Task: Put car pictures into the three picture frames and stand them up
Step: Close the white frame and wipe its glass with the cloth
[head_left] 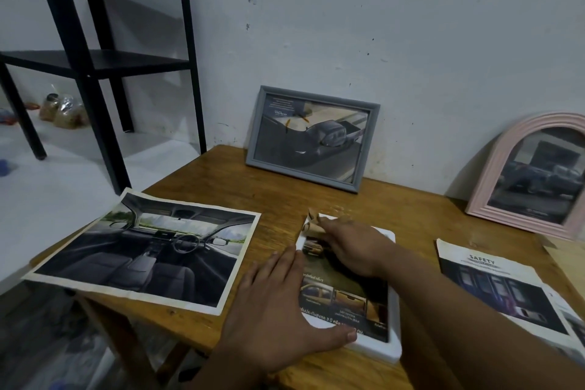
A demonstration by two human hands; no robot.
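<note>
A white frame (pixel 394 348) lies flat on the wooden table (pixel 275 199) with a yellow-car picture (pixel 345 298) laid in it. My left hand (pixel 278 310) lies flat against the frame's left and lower edge, thumb on its bottom rim. My right hand (pixel 354 247) presses on the picture's upper part, where a corner of the paper (pixel 311 220) curls up. A grey frame (pixel 311 138) with a car picture leans upright against the wall. A pink arched frame (pixel 535 177) with a car picture leans at the right.
A large car-interior print (pixel 152 247) lies on the table's left, overhanging the edge. A brochure page marked SAFETY (pixel 506 288) lies at the right. A black shelf unit (pixel 95 60) stands on the floor to the left, with bags (pixel 63 111) beneath it.
</note>
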